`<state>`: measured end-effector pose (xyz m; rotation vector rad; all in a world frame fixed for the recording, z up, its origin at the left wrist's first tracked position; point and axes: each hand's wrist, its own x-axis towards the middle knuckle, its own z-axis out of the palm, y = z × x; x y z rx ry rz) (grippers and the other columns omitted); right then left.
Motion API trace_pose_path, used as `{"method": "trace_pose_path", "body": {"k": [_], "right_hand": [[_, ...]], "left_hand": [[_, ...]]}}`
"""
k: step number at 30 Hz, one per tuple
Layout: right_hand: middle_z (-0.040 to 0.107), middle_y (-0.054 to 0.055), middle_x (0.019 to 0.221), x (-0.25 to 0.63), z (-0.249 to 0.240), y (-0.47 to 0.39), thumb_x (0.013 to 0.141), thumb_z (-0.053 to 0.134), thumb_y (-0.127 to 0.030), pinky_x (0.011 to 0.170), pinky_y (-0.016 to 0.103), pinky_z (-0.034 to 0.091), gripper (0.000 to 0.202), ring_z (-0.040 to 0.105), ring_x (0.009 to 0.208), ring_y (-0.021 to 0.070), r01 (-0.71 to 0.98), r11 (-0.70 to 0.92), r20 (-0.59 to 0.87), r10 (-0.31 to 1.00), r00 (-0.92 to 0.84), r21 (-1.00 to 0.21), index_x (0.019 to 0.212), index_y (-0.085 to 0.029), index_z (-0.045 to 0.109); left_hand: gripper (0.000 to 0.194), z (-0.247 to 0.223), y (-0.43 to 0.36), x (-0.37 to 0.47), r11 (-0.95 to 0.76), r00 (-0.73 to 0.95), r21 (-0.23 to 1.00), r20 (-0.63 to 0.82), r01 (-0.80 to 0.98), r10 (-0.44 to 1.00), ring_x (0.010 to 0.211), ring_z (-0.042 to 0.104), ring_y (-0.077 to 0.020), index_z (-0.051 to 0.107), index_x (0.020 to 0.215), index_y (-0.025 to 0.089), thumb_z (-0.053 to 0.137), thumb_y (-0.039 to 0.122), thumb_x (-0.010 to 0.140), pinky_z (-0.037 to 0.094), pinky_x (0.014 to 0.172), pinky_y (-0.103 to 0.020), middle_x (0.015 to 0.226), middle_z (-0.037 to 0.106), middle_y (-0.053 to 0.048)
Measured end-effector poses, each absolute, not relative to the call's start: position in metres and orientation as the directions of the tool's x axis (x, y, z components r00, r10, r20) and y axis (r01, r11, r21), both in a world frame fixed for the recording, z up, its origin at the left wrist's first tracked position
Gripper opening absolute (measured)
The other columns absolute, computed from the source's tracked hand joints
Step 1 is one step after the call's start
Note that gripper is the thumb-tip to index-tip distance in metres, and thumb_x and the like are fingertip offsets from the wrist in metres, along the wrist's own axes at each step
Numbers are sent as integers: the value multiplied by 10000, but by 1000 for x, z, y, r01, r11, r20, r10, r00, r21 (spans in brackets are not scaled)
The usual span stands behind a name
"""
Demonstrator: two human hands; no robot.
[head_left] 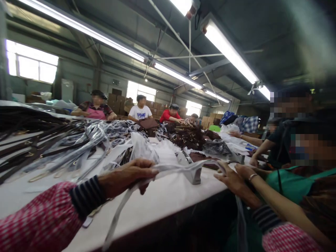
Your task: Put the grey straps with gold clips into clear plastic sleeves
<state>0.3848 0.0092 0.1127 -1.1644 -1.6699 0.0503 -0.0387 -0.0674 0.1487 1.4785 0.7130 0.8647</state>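
A pale grey strip [183, 168] is stretched between my two hands above the table's front edge. My left hand [131, 175] is closed round it left of centre, and one end hangs down below that hand. Toward the right, my right hand [233, 180] grips the strip too, its fingers bent, with another length hanging beneath. Behind the strip, a small grey block-like object [194, 176] rests on the white table [157, 206].
Dark straps [34, 143] and plastic-wrapped grey straps [94, 136] cover the table's left. Brown pieces [186, 136] are heaped farther back. A co-worker's forearm [278, 196] reaches in close beside my right hand. Several people sit along the far side.
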Motion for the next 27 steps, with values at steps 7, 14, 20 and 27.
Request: {"method": "trace_pose_path", "body": {"k": [7, 14, 20, 27], "right_hand": [[692, 121, 1325, 221, 130, -17, 972, 597, -314, 1016, 411, 503, 468, 648, 1210, 292, 575, 792, 740, 509, -440, -203, 1432, -227, 577], [790, 99, 986, 231, 149, 17, 898, 466, -99, 809, 326, 475, 409, 729, 926, 277, 785, 606, 672, 636, -380, -130, 1204, -216, 710], [764, 63, 847, 251, 148, 50, 892, 513, -175, 757, 299, 432, 299, 706, 900, 266, 789, 550, 662, 703, -260, -274, 1055, -246, 753], [715, 39, 757, 241, 125, 68, 838, 467, -145, 782, 290, 453, 327, 668, 825, 221, 666, 603, 627, 737, -253, -440, 982, -213, 752]], "left_hand": [[369, 172, -54, 5, -124, 517, 976, 201, -180, 832, 395, 448, -45, 621, 776, 144, 801, 457, 854, 308, 367, -151, 596, 611, 10], [375, 117, -57, 1, 20, 565, 985, 81, -171, 821, 456, 569, -70, 696, 955, 93, 764, 456, 890, 386, 455, -155, 661, 711, -56], [416, 58, -59, -5, 129, 533, 965, 12, -226, 846, 505, 593, -79, 707, 955, 87, 739, 500, 911, 387, 472, -158, 698, 709, -57], [419, 48, -71, -6, 221, 550, 940, -44, -260, 834, 439, 536, -67, 707, 984, 113, 739, 525, 909, 368, 392, -138, 642, 674, -16]]}}
